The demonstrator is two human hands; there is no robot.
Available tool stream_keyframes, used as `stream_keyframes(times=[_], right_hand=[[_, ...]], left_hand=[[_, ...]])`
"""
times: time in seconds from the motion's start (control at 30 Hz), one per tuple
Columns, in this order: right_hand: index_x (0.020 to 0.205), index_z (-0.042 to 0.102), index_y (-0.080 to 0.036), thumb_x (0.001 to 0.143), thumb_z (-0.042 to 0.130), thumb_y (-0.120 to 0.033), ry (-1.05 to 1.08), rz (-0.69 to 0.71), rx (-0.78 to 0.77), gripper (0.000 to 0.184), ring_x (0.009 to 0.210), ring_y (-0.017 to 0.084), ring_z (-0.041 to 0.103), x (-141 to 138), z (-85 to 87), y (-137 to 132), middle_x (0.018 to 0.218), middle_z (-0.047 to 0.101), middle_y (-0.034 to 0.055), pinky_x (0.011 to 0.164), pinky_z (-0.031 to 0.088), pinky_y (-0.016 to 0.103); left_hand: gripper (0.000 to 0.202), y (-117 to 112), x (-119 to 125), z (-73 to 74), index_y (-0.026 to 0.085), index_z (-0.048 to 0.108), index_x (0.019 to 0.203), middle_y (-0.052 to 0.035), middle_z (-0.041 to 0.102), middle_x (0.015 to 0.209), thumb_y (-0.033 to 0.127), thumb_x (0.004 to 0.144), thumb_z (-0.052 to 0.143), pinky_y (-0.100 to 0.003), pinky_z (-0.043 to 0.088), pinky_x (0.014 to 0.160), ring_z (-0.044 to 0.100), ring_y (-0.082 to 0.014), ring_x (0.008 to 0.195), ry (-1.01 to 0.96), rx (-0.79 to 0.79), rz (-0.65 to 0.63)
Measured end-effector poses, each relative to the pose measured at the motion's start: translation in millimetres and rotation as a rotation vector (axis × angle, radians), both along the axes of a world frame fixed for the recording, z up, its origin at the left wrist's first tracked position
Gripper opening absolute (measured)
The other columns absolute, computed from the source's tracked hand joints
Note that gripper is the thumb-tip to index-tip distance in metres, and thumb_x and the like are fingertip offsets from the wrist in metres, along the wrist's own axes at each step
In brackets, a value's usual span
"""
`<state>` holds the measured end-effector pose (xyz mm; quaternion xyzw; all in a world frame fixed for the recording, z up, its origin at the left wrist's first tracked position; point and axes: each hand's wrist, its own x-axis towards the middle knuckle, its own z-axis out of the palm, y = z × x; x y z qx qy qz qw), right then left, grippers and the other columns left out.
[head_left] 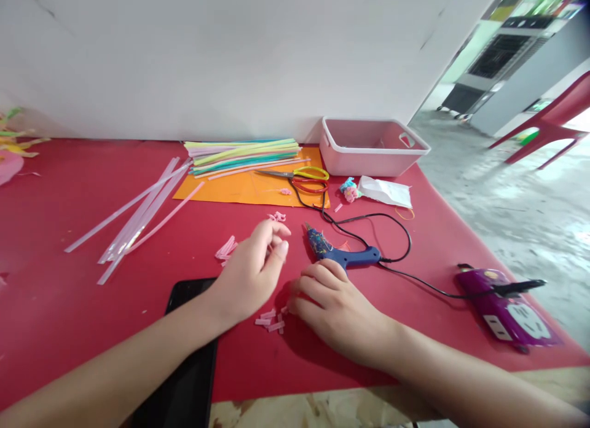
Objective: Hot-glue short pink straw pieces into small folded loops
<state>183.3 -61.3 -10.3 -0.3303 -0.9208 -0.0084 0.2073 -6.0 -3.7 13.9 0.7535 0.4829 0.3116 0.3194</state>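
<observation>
Left hand (255, 271): raised, fingers curled toward thumb; cannot tell if anything is pinched.
Right hand (334, 308): palm down, loosely spread, empty.
Pink straw pieces (271, 320): at right fingertips.
Glue gun (343, 253): just beyond right hand.

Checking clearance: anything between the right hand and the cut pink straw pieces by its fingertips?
Nothing visible. The right hand rests on the red table, fingertips next to the pink straw pieces. The left hand is raised just left of them; the glue gun lies beyond the right hand.
</observation>
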Motion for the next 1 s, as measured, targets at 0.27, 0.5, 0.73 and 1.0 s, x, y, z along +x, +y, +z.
stream_keyframes(times=[0.27,0.5,0.73,1.0], right_hand=[[0.094,0.063,-0.017,0.099,0.046,-0.011,-0.005,-0.069,-0.028,0.019,0.095,0.021,0.052,3,-0.5,-3,0.094,0.067,0.0066,0.087,0.041,0.038],[0.088,0.060,-0.017,0.096,0.050,-0.009,-0.089,-0.046,-0.148,0.016,0.089,0.021,0.049,-2,4.0,-6,0.095,0.065,0.0072,0.080,0.039,0.036],[0.097,0.061,-0.017,0.097,0.050,-0.007,0.255,-0.108,-0.107,0.015,0.085,0.018,0.052,8,2.4,-1,0.088,0.069,0.0038,0.080,0.039,0.033],[0.097,0.064,-0.021,0.096,0.058,-0.012,0.375,-0.161,-0.115,0.010,0.082,0.016,0.059,11,4.2,1,0.086,0.074,0.0001,0.080,0.042,0.033]], left_hand=[[0.014,-24,-4,-14.1,0.021,0.058,0.094,-0.0030,0.069,0.086,0.025,0.098,0.046,-0.030,0.050,0.068,0.065,-0.0180,0.076,0.070,-0.085,-0.199],[0.012,-7,-9,-20.0,0.020,0.058,0.092,-0.0003,0.067,0.078,0.027,0.097,0.049,-0.026,0.050,0.065,0.064,-0.0148,0.070,-0.145,-0.166,-0.059],[0.019,-16,-7,-14.5,0.020,0.062,0.088,0.0004,0.064,0.072,0.031,0.097,0.049,-0.025,0.045,0.059,0.059,-0.0135,0.063,-0.037,-0.147,-0.246],[0.014,-20,-7,-14.1,0.019,0.063,0.088,-0.0012,0.062,0.071,0.021,0.092,0.050,-0.027,0.043,0.058,0.056,-0.0151,0.064,0.093,-0.017,-0.358]])
